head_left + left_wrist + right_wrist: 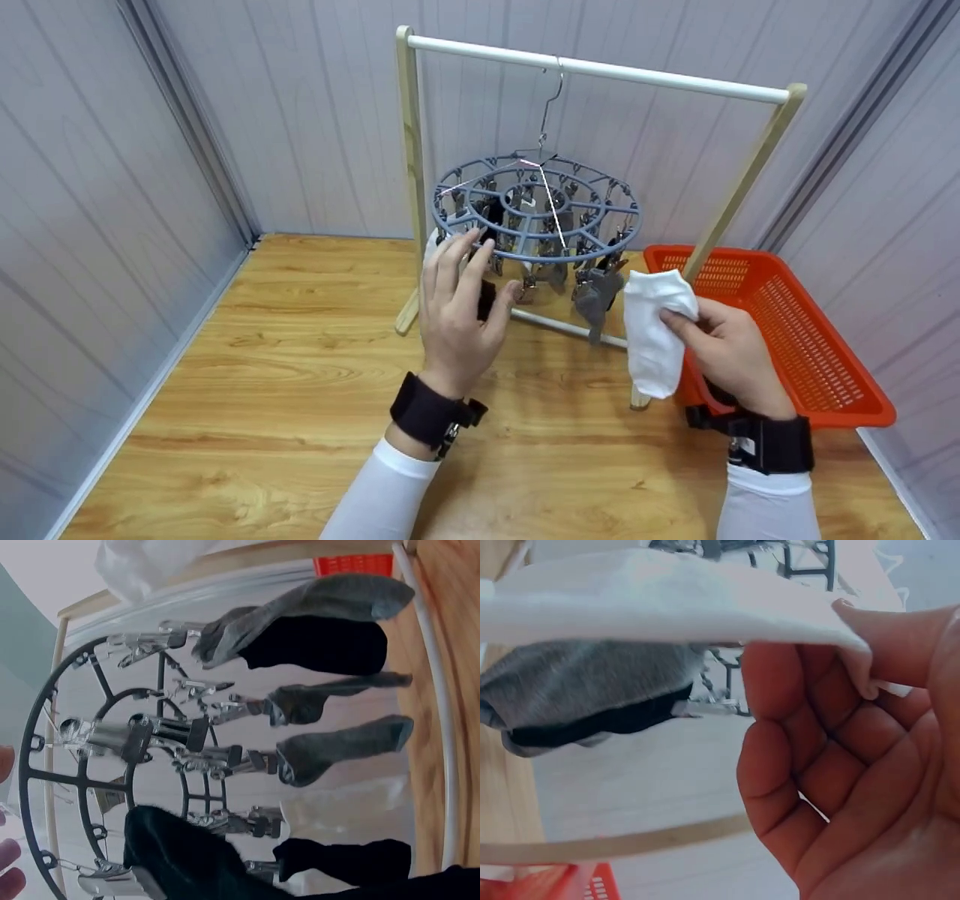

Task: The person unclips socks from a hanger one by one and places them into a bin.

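Note:
A white sock point(654, 337) dangles from my right hand point(731, 352), which pinches it near one end between thumb and fingers. In the right wrist view the sock point(652, 600) spans the top, with the curled fingers beneath it. My left hand point(461, 315) is raised at the near left rim of a round grey clip hanger point(536, 259), fingers spread and holding nothing. Metal clips point(112, 736) hang from the hanger's rings. Grey socks point(345, 750) and black socks point(345, 861) hang from several of them, and a pale one is among them.
A wooden stand point(411, 150) with a white top bar point(675, 81) carries the hanger by its hook. An orange basket point(832, 337) is at the right, beside and behind my right hand. Panel walls point(315, 112) enclose the wooden tabletop point(300, 390).

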`<state>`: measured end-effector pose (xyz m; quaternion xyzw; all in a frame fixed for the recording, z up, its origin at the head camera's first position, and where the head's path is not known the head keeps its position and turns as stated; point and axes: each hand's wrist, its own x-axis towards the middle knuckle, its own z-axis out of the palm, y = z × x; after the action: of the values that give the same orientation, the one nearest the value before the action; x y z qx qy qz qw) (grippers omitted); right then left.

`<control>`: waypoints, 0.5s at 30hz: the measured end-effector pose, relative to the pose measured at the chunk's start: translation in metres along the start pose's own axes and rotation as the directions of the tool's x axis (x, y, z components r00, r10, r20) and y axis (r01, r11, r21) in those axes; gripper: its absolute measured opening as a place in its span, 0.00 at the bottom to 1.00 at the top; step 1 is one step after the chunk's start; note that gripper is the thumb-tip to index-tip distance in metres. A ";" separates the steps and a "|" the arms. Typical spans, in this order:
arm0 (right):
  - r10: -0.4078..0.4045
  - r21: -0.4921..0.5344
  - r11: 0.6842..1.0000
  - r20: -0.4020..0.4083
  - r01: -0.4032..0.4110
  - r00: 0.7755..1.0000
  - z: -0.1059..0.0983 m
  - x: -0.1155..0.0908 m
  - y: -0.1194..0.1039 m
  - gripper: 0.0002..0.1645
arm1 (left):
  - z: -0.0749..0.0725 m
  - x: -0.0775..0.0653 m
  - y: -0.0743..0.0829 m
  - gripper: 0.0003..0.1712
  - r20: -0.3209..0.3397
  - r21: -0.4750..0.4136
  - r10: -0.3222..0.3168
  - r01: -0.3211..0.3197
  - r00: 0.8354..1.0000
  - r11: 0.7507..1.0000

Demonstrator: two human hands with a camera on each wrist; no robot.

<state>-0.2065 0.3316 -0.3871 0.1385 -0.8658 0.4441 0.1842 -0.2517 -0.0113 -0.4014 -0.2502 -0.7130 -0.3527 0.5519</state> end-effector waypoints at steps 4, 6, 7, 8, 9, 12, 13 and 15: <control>0.026 0.010 1.000 -0.067 -0.026 0.997 -0.007 -0.002 0.002 0.11 | -0.001 0.000 -0.002 0.30 0.025 0.011 -0.010 0.010 1.000 1.000; 0.042 0.005 0.999 -0.092 -0.042 0.995 -0.011 -0.002 0.003 0.11 | -0.001 -0.001 -0.003 0.29 0.039 0.017 -0.012 0.011 0.999 1.000; 0.048 0.002 0.999 -0.103 -0.048 0.994 -0.014 -0.003 0.004 0.11 | -0.001 -0.001 -0.003 0.29 0.045 0.019 -0.013 0.012 0.999 1.000; 0.054 0.001 0.999 -0.113 -0.054 0.992 -0.016 -0.003 0.004 0.11 | -0.001 -0.001 -0.003 0.28 0.048 0.019 -0.013 0.012 0.999 1.000; 0.056 -0.005 0.998 -0.122 -0.057 0.991 -0.018 -0.003 0.004 0.11 | 0.000 -0.001 -0.003 0.29 0.052 0.017 -0.014 0.013 0.999 1.000; 0.060 -0.044 0.997 -0.161 -0.068 0.985 -0.026 -0.004 0.005 0.12 | 0.000 -0.001 -0.003 0.29 0.067 0.013 -0.014 0.013 0.998 1.000; 0.069 -0.054 0.995 -0.176 -0.079 0.982 -0.029 -0.005 0.006 0.13 | 0.000 -0.001 -0.003 0.29 0.073 0.014 -0.012 0.011 0.997 1.000; 0.086 -0.075 0.992 -0.204 -0.103 0.975 -0.034 -0.006 0.008 0.14 | 0.000 -0.001 -0.003 0.29 0.088 0.019 -0.010 0.008 0.996 1.000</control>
<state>-0.1973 0.3647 -0.3772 0.0437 -0.8667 0.4267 0.2547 -0.2533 -0.0130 -0.4029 -0.2573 -0.7410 -0.3371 0.5206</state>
